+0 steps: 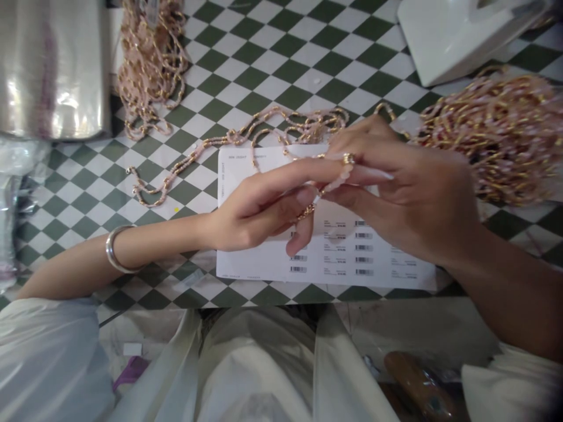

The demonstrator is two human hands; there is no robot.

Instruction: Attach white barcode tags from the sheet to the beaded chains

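Pinching a short bead strand (333, 183) between its fingers, the right hand (417, 199) sits narrowly closed above a barcode sheet (334, 252). The strand, pink with gold, runs from a gold loop (349, 158) down toward a gold bead cluster (305, 212) by the left hand (259, 214). That hand reaches in from the left, its fingers nearly straight and lying against the right hand; whether it also grips the strand, I cannot tell. A silver bangle (116, 249) circles the left wrist.

A longer bead strand (237, 138) lies on the green-and-white checkered table (281, 64), just touching the sheet's top edge. A large bead bundle (492, 140) sits just beside the right hand, and another (149, 64) lies at the far edge. A plastic roll (53, 70) stands far left, and a white plastic tray (466, 35) sits top right.
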